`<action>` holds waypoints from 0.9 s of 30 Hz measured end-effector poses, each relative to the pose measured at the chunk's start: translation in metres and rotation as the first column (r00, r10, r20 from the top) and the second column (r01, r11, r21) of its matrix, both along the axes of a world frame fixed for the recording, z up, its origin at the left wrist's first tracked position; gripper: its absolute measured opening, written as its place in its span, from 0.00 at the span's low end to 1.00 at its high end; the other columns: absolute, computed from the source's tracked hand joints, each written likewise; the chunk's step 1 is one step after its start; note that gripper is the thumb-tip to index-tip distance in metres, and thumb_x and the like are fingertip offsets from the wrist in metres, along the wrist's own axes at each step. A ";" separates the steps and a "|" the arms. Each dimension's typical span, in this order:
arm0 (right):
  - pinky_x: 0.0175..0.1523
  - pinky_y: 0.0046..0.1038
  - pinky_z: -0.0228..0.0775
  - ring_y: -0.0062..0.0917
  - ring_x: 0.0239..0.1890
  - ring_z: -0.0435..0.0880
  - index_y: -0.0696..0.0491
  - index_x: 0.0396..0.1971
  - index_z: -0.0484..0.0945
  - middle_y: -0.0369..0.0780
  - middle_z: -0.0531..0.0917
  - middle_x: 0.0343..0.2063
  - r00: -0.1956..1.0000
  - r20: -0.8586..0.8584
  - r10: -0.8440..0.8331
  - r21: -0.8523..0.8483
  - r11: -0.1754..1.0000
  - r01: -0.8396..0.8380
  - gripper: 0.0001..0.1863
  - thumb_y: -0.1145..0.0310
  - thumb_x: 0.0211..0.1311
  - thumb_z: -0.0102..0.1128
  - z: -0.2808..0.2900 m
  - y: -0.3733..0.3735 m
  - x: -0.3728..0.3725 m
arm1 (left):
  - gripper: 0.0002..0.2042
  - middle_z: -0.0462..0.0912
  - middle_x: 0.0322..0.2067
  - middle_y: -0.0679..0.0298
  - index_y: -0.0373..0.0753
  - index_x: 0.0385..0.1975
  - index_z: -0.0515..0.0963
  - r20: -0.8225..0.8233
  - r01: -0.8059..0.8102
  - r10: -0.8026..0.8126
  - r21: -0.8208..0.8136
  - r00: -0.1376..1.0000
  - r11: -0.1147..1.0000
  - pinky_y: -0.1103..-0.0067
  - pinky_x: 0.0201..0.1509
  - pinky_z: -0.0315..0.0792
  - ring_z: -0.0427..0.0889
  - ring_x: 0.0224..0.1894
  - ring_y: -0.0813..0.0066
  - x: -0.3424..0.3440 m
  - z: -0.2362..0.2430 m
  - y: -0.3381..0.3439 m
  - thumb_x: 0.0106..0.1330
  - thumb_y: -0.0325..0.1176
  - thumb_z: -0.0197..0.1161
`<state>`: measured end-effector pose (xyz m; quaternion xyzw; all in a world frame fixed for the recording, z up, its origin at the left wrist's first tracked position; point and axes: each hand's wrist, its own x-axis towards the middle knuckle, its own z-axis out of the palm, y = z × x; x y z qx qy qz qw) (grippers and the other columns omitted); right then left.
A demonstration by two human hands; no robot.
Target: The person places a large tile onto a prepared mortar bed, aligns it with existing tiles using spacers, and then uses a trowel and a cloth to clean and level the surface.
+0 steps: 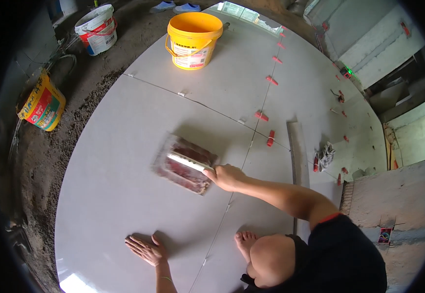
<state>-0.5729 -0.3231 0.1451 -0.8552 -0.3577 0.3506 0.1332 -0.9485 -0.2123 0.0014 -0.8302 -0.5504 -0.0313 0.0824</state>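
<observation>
My right hand (225, 177) is wrapped round the near end of the white handle of a hand float (188, 181). The float has a rectangular, worn red-brown base with a grey border; its outline is smeared by motion. It is over a large glossy grey floor tile (110, 180), and I cannot tell whether its base touches the surface. My left hand (146, 250) lies flat on the same tile, fingers stretched out, holding nothing. Thin joints with small white clips (242, 121) run between this tile and its neighbours.
A yellow bucket (189, 54) stands on the far tile. Red wedges (270, 138) line the right joint. A long straight bar (298, 156) and a crumpled grey bag (326, 156) lie right. Rough mortar (83, 105), a white bucket (97, 41) and a tilted yellow bucket (50, 110) are left.
</observation>
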 end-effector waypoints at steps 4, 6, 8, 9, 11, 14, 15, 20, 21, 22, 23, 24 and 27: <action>0.34 0.39 0.70 0.39 0.23 0.78 0.57 0.33 0.76 0.45 0.76 0.16 0.961 -0.244 -0.128 -0.115 0.988 0.102 0.33 0.41 0.66 0.31 0.017 0.038 0.013 | 0.40 0.40 0.67 0.43 0.26 0.64 0.41 0.004 -0.007 0.007 -0.027 1.000 1.000 0.62 0.71 0.39 0.39 0.69 0.46 0.001 0.008 0.001 0.67 0.57 0.36; 0.34 0.40 0.71 0.41 0.22 0.79 0.58 0.26 0.75 0.48 0.77 0.16 0.986 -0.161 -0.053 0.004 0.999 0.054 0.35 0.40 0.66 0.31 0.051 0.047 -0.005 | 0.39 0.39 0.67 0.43 0.26 0.65 0.41 0.005 -0.008 0.007 0.008 1.000 1.000 0.62 0.71 0.39 0.39 0.69 0.46 -0.009 0.006 0.006 0.67 0.57 0.36; 0.35 0.41 0.72 0.43 0.23 0.80 0.57 0.21 0.75 0.49 0.78 0.16 0.997 -0.070 0.028 0.218 0.976 -0.012 0.37 0.39 0.65 0.29 0.074 0.038 -0.011 | 0.40 0.42 0.66 0.42 0.26 0.64 0.44 0.012 -0.018 0.017 0.013 1.000 1.000 0.62 0.71 0.41 0.41 0.69 0.47 -0.003 0.005 0.002 0.66 0.58 0.38; 0.35 0.41 0.72 0.43 0.24 0.80 0.57 0.23 0.76 0.49 0.79 0.18 1.000 -0.019 0.012 0.269 0.963 -0.006 0.35 0.40 0.66 0.30 0.074 0.030 -0.016 | 0.40 0.42 0.66 0.42 0.26 0.64 0.44 0.011 -0.012 0.012 0.011 1.000 1.000 0.62 0.71 0.41 0.41 0.69 0.47 0.001 0.004 0.000 0.66 0.58 0.38; 0.36 0.42 0.72 0.43 0.25 0.80 0.58 0.23 0.77 0.49 0.79 0.19 1.000 -0.014 0.011 0.254 0.967 -0.007 0.35 0.41 0.66 0.31 0.059 0.021 -0.016 | 0.40 0.42 0.66 0.41 0.26 0.64 0.43 -0.009 -0.014 0.014 -0.014 1.000 1.000 0.63 0.71 0.41 0.41 0.69 0.46 0.008 0.002 -0.004 0.66 0.58 0.38; 0.37 0.41 0.72 0.43 0.27 0.80 0.59 0.21 0.78 0.50 0.80 0.21 0.990 -0.049 0.129 -0.103 0.986 -0.134 0.35 0.42 0.65 0.34 0.000 0.041 -0.009 | 0.43 0.41 0.66 0.40 0.24 0.64 0.42 0.047 0.011 -0.007 -0.094 0.999 0.995 0.60 0.70 0.38 0.40 0.68 0.43 0.014 0.013 -0.005 0.63 0.59 0.43; 0.37 0.41 0.72 0.43 0.27 0.80 0.59 0.21 0.78 0.50 0.80 0.21 0.986 -0.054 0.159 -0.089 0.983 -0.163 0.35 0.42 0.65 0.34 -0.015 0.051 -0.010 | 0.45 0.41 0.66 0.40 0.24 0.63 0.42 0.068 0.022 -0.012 -0.140 0.998 0.990 0.59 0.70 0.38 0.40 0.68 0.43 0.007 0.025 0.000 0.62 0.60 0.45; 0.34 0.26 0.70 0.18 0.28 0.75 0.52 0.39 0.78 0.33 0.79 0.23 0.912 -0.365 0.185 0.366 0.930 -0.042 0.20 0.50 0.66 0.48 -0.077 0.017 -0.027 | 0.37 0.64 0.58 0.46 0.28 0.58 0.60 0.210 0.366 -0.301 -0.583 0.930 0.725 0.62 0.65 0.55 0.63 0.61 0.52 -0.082 0.097 0.055 0.59 0.53 0.59; 0.21 0.22 0.64 0.14 0.17 0.69 0.50 0.34 0.76 0.30 0.71 0.16 0.821 -0.567 -0.066 -0.015 0.997 0.069 0.20 0.48 0.66 0.47 -0.044 0.011 -0.015 | 0.37 0.63 0.59 0.46 0.28 0.59 0.59 0.111 0.341 -0.344 -0.584 0.932 0.737 0.64 0.66 0.54 0.62 0.62 0.53 -0.101 0.113 0.066 0.60 0.55 0.56; 0.16 0.21 0.55 0.14 0.12 0.63 0.49 0.28 0.77 0.28 0.66 0.12 0.795 -0.581 -0.174 -0.070 0.984 0.165 0.26 0.39 0.62 0.46 -0.048 -0.013 -0.002 | 0.37 0.61 0.60 0.47 0.28 0.59 0.59 0.049 0.312 -0.355 -0.600 0.933 0.736 0.65 0.67 0.52 0.59 0.63 0.54 -0.118 0.133 0.067 0.61 0.55 0.55; 0.14 0.21 0.53 0.14 0.10 0.61 0.47 0.21 0.71 0.28 0.63 0.11 0.822 -0.515 -0.243 -0.106 0.970 0.221 0.27 0.36 0.59 0.47 -0.046 -0.015 0.005 | 0.38 0.59 0.62 0.48 0.28 0.60 0.57 0.015 0.233 -0.303 -0.677 0.953 0.699 0.65 0.68 0.49 0.56 0.65 0.56 -0.140 0.152 0.066 0.61 0.56 0.54; 0.12 0.20 0.51 0.13 0.08 0.59 0.47 0.19 0.67 0.27 0.63 0.10 0.936 -0.299 -0.186 -0.080 0.982 0.170 0.28 0.34 0.56 0.49 -0.036 -0.005 0.000 | 0.39 0.57 0.63 0.48 0.28 0.61 0.55 -0.080 0.124 -0.255 -0.711 0.964 0.692 0.66 0.69 0.48 0.54 0.66 0.56 -0.180 0.156 0.057 0.61 0.57 0.53; 0.10 0.19 0.50 0.13 0.06 0.58 0.46 0.15 0.63 0.27 0.60 0.09 0.981 -0.139 -0.135 0.022 0.990 0.140 0.30 0.32 0.54 0.48 0.009 0.045 -0.028 | 0.43 0.50 0.65 0.48 0.27 0.63 0.49 -0.301 -0.173 -0.083 -0.728 0.950 0.664 0.67 0.70 0.44 0.47 0.69 0.56 -0.282 0.141 -0.006 0.62 0.61 0.48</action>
